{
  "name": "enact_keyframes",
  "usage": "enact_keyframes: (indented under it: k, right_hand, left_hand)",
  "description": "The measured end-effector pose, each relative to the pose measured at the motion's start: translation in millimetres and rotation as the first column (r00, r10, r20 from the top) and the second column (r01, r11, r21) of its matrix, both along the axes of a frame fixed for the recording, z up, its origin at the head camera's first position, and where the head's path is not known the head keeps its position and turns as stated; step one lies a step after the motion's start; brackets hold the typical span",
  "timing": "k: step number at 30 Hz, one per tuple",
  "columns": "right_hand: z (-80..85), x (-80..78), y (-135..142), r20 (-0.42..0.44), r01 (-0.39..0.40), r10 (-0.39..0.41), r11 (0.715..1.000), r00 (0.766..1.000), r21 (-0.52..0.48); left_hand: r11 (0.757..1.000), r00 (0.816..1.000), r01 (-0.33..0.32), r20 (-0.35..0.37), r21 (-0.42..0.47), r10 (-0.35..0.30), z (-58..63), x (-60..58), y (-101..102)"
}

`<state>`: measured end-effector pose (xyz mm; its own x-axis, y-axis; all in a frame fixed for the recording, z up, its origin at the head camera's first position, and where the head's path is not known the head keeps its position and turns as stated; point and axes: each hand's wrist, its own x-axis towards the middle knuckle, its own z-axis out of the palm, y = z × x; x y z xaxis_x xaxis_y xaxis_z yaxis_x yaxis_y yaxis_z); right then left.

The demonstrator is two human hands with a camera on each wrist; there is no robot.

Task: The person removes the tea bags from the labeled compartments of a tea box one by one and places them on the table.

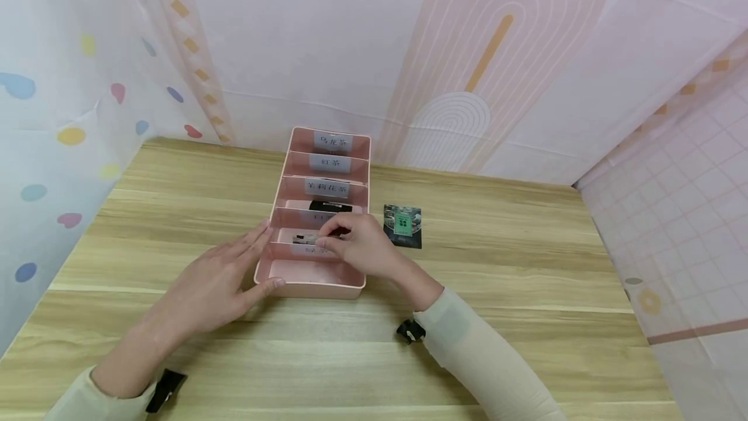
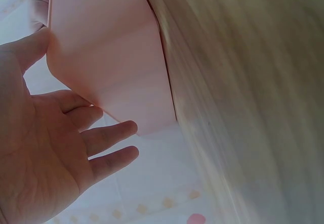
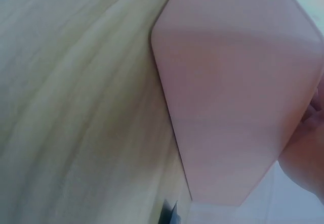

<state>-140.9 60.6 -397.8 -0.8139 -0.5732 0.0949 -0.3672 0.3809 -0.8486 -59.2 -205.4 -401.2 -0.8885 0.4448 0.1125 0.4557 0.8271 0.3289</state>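
Note:
A pink divided box (image 1: 310, 290) with Chinese labels stands on the table. My left hand (image 1: 210, 284) lies against its front left corner, fingers along the left side and thumb at the front rim; in the left wrist view the fingers are spread beside the box wall (image 2: 116, 57). My right hand (image 1: 365, 245) reaches over the right side and pinches a small tea sachet (image 1: 304, 239) in the second compartment from the front. My fingers partly cover that sachet. A black sachet (image 1: 330, 206) lies in the middle compartment.
A dark tea sachet with a green label (image 1: 403, 225) lies flat on the wooden table (image 1: 497, 278), right of the box. Patterned cloth (image 1: 263, 38) hangs behind the table and at both sides. Low dividers separate the compartments.

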Motion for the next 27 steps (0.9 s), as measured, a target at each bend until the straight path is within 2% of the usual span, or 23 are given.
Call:
enact_keyframes:
  k: [5, 14, 18, 27]
  right_hand:
    - [5.7, 0.6, 2.4, -0.049, 0.018, -0.018, 1.000, 0.999, -0.002]
    - [20.1, -1.3, 8.3, -0.145, -0.003, -0.005, 0.998, 0.989, -0.055]
    - [26.5, -3.3, 11.9, -0.189, 0.018, -0.032, 0.997, 0.981, -0.074]
    - [38.4, -9.0, 21.6, -0.223, 0.065, -0.087, 0.993, 0.971, -0.101]
  left_hand:
    - [1.000, 1.000, -0.006, 0.005, 0.004, 0.006, -0.5, 0.3, -0.2]
    - [1.000, 1.000, -0.011, 0.016, 0.000, 0.011, 0.0, 0.4, -0.1]
    - [1.000, 1.000, -0.015, 0.018, 0.000, 0.015, -0.1, 0.3, -0.1]
    - [1.000, 1.000, -0.012, 0.008, 0.006, 0.012, -1.3, 0.5, 0.0]
